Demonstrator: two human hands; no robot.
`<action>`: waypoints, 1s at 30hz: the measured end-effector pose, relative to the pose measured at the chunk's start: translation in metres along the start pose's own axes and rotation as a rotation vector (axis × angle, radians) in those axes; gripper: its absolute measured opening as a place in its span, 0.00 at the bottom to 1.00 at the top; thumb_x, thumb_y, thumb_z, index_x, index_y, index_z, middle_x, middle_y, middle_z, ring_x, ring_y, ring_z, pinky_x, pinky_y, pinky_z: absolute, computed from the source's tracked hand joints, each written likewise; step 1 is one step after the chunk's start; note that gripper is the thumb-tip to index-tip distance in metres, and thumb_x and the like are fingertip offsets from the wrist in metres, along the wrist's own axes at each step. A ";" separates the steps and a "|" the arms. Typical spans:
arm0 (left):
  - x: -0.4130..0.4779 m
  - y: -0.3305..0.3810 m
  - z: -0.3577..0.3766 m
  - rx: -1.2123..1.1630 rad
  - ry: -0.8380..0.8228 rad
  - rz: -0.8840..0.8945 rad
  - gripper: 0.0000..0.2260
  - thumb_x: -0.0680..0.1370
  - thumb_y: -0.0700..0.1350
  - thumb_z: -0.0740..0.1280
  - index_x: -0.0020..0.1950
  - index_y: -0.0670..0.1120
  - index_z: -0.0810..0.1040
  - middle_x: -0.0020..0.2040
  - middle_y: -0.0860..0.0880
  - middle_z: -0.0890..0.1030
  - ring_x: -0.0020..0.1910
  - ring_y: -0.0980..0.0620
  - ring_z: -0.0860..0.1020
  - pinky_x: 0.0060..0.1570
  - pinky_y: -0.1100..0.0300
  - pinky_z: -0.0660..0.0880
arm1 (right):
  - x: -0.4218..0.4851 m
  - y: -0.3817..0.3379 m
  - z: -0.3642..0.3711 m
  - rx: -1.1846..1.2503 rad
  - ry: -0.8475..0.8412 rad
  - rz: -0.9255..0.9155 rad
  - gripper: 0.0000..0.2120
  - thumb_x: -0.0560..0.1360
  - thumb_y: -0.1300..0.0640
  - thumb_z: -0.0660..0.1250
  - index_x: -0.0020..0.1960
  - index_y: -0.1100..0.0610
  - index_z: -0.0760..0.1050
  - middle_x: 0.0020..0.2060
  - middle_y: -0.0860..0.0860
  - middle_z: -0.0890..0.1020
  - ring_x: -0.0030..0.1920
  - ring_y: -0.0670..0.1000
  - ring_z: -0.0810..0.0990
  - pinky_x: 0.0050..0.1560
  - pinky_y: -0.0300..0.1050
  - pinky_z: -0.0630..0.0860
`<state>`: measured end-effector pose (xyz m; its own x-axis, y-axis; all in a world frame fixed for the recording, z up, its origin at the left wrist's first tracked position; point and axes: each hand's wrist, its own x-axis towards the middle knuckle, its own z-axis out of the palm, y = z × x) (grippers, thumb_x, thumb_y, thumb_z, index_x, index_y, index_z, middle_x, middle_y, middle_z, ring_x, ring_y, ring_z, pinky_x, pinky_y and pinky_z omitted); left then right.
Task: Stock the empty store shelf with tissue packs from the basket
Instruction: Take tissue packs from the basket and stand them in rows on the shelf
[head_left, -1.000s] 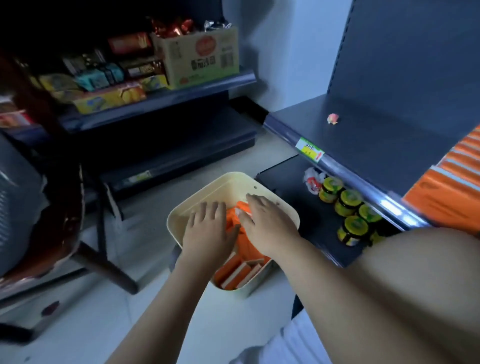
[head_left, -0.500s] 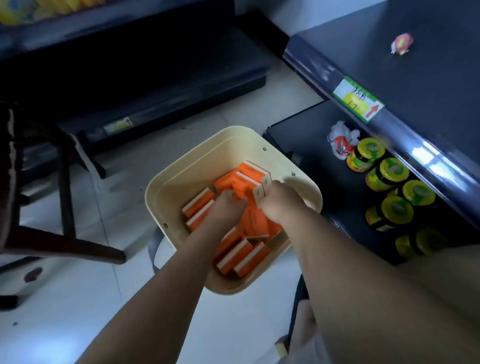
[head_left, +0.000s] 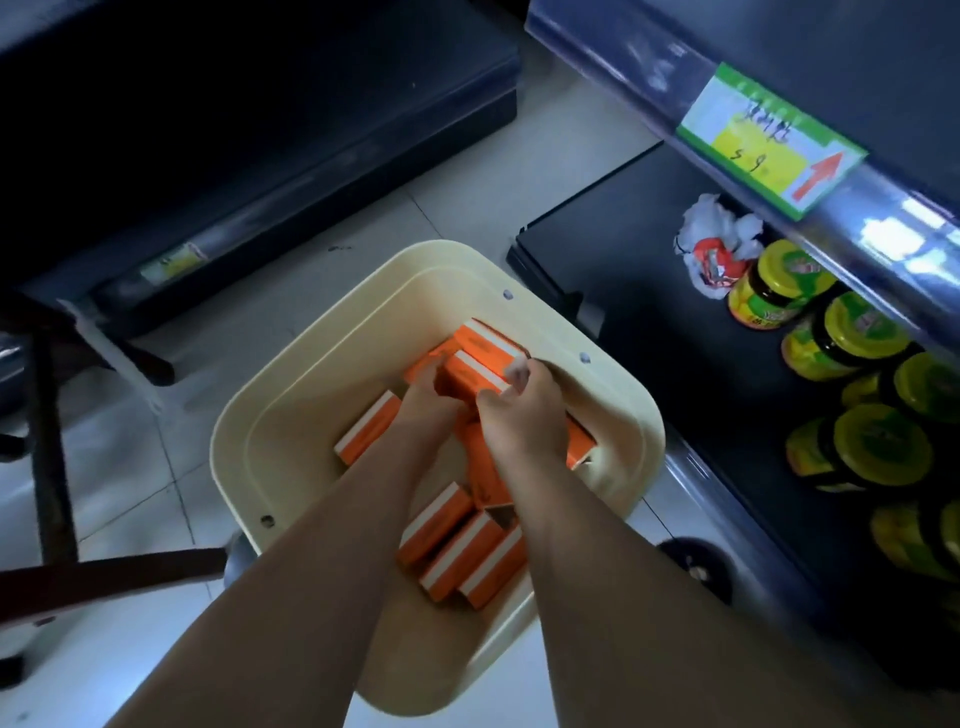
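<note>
Head view, right hand gripping tissue pack, left hand, fingers hidden beneath

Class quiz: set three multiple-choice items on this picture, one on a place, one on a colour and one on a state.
1. Where do the jars stand? A on the floor; B on the lower shelf; C on a chair.
2. The packs in the basket are: A blue; B green; C orange.
3. The right hand: A grips a pack; B hangs open; C rests on a lid.

Answers:
1 B: the jars sit in rows on the dark shelf to the right of the basket.
2 C: each pack shows orange faces with a white edge.
3 A: the thumb and fingers curl round a pack inside the basket.
</note>
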<state>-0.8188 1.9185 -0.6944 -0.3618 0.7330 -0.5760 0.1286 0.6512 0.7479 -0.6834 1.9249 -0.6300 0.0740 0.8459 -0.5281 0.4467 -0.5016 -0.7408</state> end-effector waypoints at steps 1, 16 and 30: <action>0.013 -0.013 0.000 0.007 -0.013 0.009 0.36 0.64 0.36 0.75 0.72 0.52 0.76 0.59 0.47 0.85 0.57 0.49 0.84 0.53 0.51 0.84 | 0.001 -0.001 -0.001 0.021 -0.002 0.010 0.16 0.69 0.48 0.68 0.57 0.44 0.73 0.54 0.44 0.80 0.54 0.52 0.81 0.61 0.56 0.79; -0.012 0.017 -0.002 0.125 -0.251 0.191 0.43 0.63 0.38 0.81 0.77 0.50 0.72 0.62 0.52 0.83 0.59 0.53 0.82 0.54 0.53 0.82 | 0.008 0.011 -0.027 0.158 -0.054 0.147 0.12 0.71 0.48 0.72 0.49 0.46 0.70 0.42 0.43 0.81 0.42 0.50 0.82 0.45 0.46 0.77; -0.119 0.074 -0.026 -0.326 -0.264 0.199 0.17 0.75 0.32 0.72 0.64 0.35 0.78 0.50 0.37 0.83 0.40 0.44 0.83 0.35 0.55 0.81 | -0.035 -0.053 -0.088 0.422 -0.094 0.040 0.08 0.79 0.51 0.69 0.46 0.55 0.81 0.39 0.53 0.84 0.44 0.58 0.85 0.46 0.49 0.81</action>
<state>-0.7903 1.8744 -0.5618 -0.1068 0.8901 -0.4431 -0.1406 0.4276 0.8929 -0.6313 1.9373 -0.5362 -0.0063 0.8137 -0.5813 0.0396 -0.5807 -0.8132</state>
